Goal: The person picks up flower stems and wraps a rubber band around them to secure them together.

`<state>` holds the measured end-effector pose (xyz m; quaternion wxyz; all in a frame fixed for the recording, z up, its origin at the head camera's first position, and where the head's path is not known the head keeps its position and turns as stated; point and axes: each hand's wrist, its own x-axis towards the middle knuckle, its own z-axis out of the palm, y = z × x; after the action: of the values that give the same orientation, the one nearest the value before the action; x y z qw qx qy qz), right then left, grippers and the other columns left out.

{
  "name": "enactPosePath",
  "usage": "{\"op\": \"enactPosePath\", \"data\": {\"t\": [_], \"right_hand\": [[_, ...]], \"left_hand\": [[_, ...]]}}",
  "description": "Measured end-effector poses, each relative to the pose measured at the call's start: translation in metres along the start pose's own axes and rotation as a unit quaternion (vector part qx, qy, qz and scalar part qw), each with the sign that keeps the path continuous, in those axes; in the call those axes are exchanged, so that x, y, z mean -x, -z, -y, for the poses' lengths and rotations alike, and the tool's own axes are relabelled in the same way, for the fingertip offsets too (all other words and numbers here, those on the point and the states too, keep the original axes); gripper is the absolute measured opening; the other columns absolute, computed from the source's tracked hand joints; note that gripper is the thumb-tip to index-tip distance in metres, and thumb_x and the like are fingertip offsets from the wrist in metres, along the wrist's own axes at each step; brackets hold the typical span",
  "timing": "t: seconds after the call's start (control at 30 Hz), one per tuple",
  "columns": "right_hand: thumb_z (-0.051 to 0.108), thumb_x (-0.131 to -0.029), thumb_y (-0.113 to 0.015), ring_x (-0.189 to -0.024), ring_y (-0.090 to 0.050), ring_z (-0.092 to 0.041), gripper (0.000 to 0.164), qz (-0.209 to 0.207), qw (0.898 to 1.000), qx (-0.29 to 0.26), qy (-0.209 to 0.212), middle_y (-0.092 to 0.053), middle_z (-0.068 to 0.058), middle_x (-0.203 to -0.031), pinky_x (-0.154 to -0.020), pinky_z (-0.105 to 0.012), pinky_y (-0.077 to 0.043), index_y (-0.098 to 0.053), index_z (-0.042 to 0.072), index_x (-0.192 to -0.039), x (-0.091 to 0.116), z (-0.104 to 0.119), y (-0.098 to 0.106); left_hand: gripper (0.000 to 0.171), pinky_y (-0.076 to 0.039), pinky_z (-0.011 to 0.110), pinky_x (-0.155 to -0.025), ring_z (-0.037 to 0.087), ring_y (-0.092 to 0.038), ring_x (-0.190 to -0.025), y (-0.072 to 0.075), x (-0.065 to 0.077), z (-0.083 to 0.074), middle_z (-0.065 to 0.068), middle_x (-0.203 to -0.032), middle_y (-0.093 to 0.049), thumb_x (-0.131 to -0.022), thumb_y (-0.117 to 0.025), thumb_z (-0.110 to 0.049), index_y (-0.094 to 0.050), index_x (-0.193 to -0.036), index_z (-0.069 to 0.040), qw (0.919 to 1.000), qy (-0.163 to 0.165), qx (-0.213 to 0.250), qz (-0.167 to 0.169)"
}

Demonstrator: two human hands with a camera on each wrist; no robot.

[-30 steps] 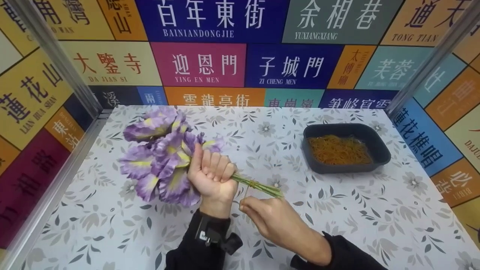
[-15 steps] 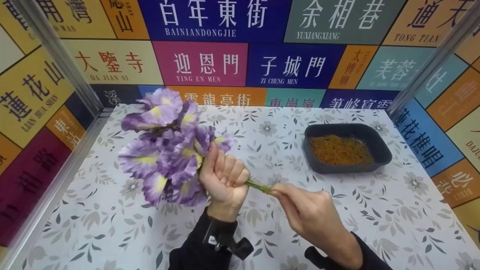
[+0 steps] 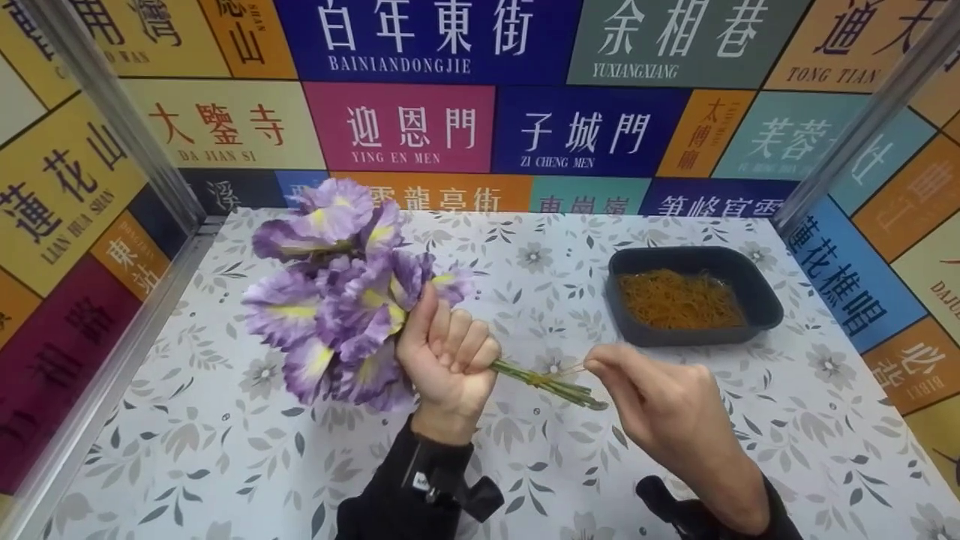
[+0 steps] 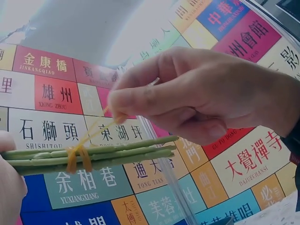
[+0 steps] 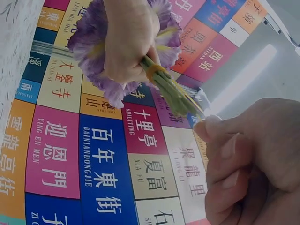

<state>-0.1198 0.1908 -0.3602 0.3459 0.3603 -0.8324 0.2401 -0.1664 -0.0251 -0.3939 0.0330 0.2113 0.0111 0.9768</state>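
My left hand (image 3: pixel 448 360) grips the green stems of a bunch of purple and yellow artificial irises (image 3: pixel 330 300), whose heads spread to its upper left. Beyond the fist the stems (image 3: pixel 559 388) stick out to the right. Wrapped round them is a yellow-orange rubber band (image 4: pixel 79 159). Thumb and fingertips of my right hand (image 3: pixel 667 409) pinch a loop of this band and stretch it away from the stems, past their cut ends. In the right wrist view the taut loop runs from the stems (image 5: pixel 168 91) to the pinching fingertips.
A dark grey plastic tub (image 3: pixel 619 319) full of rubber bands (image 3: pixel 679 300) stands at the back right of the table. A floral cloth (image 3: pixel 247 457) covers the tabletop. Panels with printed place names (image 3: pixel 401 127) enclose the back and sides.
My right hand has moved right, from under the stems to beyond their ends, pulling the band's loop out. The bouquet has risen and shifted slightly right in my left hand.
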Motion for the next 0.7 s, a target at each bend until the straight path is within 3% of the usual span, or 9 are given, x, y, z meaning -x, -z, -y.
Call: {"op": "enactPosePath", "data": {"t": [0.2,0.33,0.47,0.7], "right_hand": [[0.030,-0.106,-0.055,-0.050,-0.039,0.003,0.023,0.050,0.999,-0.006,-0.015,-0.059,0.015,-0.070,-0.044,-0.016,-0.036,-0.071,0.015,-0.098,0.004,0.000,0.013],[0.018,-0.098,-0.068,-0.051,-0.038,0.005,0.004,0.079,0.997,-0.004,-0.023,-0.061,0.016,-0.073,-0.044,-0.016,-0.035,-0.072,0.017,-0.099,0.007,0.000,0.019],[0.006,-0.088,-0.077,-0.052,-0.035,0.007,0.020,0.103,0.995,0.007,-0.016,-0.058,0.020,-0.072,-0.045,-0.014,-0.032,-0.070,0.020,-0.101,0.008,-0.001,0.021],[0.009,-0.089,-0.077,-0.052,-0.034,0.010,0.020,0.138,0.990,0.006,-0.026,-0.057,0.023,-0.071,-0.045,-0.014,-0.033,-0.070,0.024,-0.100,0.009,0.000,0.024]], "left_hand": [[0.057,-0.015,0.018,-0.040,0.006,-0.014,-0.041,-0.003,0.000,-0.003,-0.007,-0.047,-0.017,-0.104,-0.054,-0.027,-0.023,-0.057,-0.017,0.9996,-0.005,0.012,0.026],[0.056,-0.015,0.018,-0.040,0.006,-0.015,-0.040,-0.004,0.000,-0.005,-0.007,-0.047,-0.018,-0.104,-0.053,-0.027,-0.023,-0.057,-0.017,0.9992,-0.010,0.021,0.032],[0.056,-0.016,0.018,-0.040,0.006,-0.014,-0.040,-0.004,-0.001,-0.006,-0.006,-0.046,-0.018,-0.105,-0.051,-0.026,-0.023,-0.057,-0.017,0.9986,-0.013,0.030,0.041],[0.056,-0.015,0.018,-0.039,0.006,-0.014,-0.040,-0.005,-0.001,-0.008,-0.007,-0.046,-0.018,-0.105,-0.050,-0.026,-0.023,-0.057,-0.017,0.9986,-0.022,0.024,0.041]]}}
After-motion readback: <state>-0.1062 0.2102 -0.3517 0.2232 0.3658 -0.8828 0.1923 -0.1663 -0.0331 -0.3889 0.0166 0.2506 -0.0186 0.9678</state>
